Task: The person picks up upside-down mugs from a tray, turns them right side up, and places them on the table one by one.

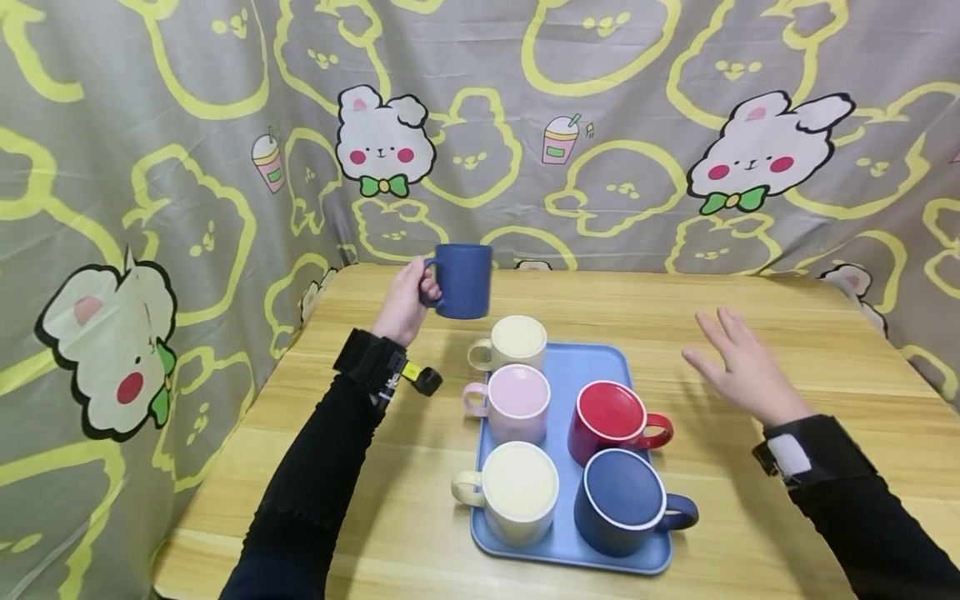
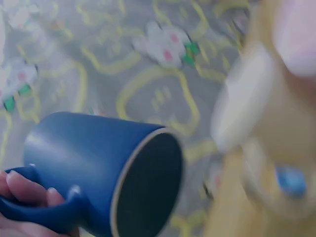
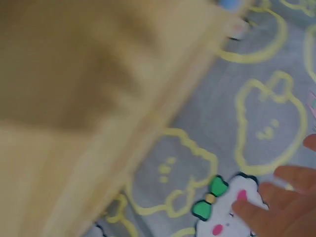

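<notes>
My left hand (image 1: pixel 403 302) grips the handle of a blue mug (image 1: pixel 465 282) raised off the table beyond the tray's far left corner. In the left wrist view the mouth of this blue mug (image 2: pixel 74 163) points down toward the table side. On the light blue tray (image 1: pixel 562 433), a cream mug (image 1: pixel 519 340), a pink mug (image 1: pixel 519 404) and another cream mug (image 1: pixel 520 492) line the left side, handles leftward. A red mug (image 1: pixel 611 421) and a navy mug (image 1: pixel 618 504) stand on the right, handles rightward. To the tray's right hovers my right hand (image 1: pixel 746 371), fingers spread, holding nothing.
The wooden table (image 1: pixel 630 304) extends around the tray on every side. A grey curtain (image 1: pixel 465 50) with yellow outlines and white rabbit faces hangs behind and at the left. Both wrists wear black straps (image 1: pixel 821 450).
</notes>
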The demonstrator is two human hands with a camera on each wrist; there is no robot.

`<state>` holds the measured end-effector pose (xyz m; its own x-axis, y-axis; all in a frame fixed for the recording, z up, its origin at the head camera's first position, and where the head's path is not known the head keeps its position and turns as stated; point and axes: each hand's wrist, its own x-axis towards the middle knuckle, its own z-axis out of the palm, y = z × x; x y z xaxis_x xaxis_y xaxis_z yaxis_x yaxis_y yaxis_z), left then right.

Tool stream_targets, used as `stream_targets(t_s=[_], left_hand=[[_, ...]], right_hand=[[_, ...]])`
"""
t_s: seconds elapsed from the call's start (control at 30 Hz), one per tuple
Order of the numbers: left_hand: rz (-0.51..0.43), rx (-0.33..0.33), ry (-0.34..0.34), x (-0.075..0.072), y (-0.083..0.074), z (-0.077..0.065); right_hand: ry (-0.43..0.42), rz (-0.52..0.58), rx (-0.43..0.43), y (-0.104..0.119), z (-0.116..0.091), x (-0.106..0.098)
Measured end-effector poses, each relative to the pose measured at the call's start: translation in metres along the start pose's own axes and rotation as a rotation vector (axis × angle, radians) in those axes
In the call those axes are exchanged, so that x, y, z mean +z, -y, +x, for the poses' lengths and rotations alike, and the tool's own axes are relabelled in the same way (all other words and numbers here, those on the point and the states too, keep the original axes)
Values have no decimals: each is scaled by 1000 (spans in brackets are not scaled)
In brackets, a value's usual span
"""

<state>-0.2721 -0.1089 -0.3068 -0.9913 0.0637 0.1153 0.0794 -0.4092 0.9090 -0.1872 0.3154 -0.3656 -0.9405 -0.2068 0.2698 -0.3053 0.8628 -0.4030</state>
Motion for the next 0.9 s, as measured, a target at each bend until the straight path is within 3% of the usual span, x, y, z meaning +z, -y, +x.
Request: stream_targets(t_s=[0.13, 0.2, 0.27, 0.33, 0.37, 0.43, 0.5, 0.57, 0.63, 0.7, 0.77, 0.8, 0.83, 0.9], left_hand=[[121, 111, -109, -37, 30, 4], [132, 199, -102, -71, 63, 19], [156, 206, -146, -97, 89, 33], [137, 253, -131, -129, 123, 56], [145, 242, -137, -138, 131, 62], [187, 208, -167, -144, 138, 65], [184, 245, -120, -153, 147, 66], [231, 196, -141, -147, 138, 58], [242, 252, -99, -167, 155, 71], [310, 216, -114, -189, 174, 88], [344, 200, -103, -182, 164, 77], [346, 214, -79, -187, 168, 77], [372, 167, -92, -182, 162, 71], [370, 157, -110, -168, 148, 55]], right_hand=[[83, -159, 19, -11, -13, 22], [110, -206, 28, -11, -17, 30], [131, -228, 37, -10, -20, 36], [144, -231, 42, -9, -22, 39], [151, -226, 47, -8, -23, 41], [170, -203, 63, -6, -24, 43], [184, -178, 81, -5, -25, 44], [194, -159, 97, -4, -26, 45], [196, -151, 103, -3, -27, 45], [201, -149, 108, -3, -27, 44], [207, -151, 111, -3, -28, 43], [213, -150, 114, -4, -29, 43], [218, -149, 118, -4, -29, 43], [228, -152, 120, -5, -30, 42]])
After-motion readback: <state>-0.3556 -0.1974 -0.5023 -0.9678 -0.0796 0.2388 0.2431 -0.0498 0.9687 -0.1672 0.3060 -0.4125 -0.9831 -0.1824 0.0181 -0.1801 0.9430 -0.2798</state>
